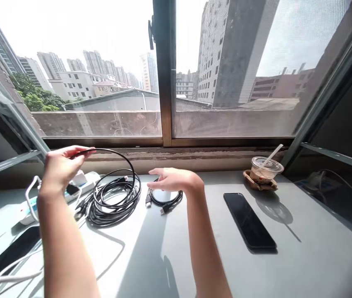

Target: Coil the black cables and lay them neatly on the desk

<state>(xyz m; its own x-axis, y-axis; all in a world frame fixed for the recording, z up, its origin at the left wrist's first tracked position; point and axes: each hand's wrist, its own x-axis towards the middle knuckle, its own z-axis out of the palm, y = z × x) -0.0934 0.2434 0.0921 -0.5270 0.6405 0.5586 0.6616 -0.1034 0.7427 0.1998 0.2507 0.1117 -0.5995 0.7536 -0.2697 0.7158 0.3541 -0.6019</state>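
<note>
Pinched in the fingers of my left hand (pixel 64 163) is a raised loop of black cable. The rest of this cable lies as a large loose coil (pixel 113 203) on the table, just right of that hand. My right hand (pixel 176 180) hovers palm down with fingers stretched out, above a smaller coiled black cable (pixel 166 203). Two plug ends show at the small coil's near side. Whether the right fingers touch the small coil I cannot tell.
A white power strip (pixel 85 182) with plugs and white cords sits at the left. A black phone (pixel 250 221) lies on the right of the table, near a lidded drink cup (pixel 264 169) with a straw in a cardboard holder. A window frame (pixel 165 82) rises behind.
</note>
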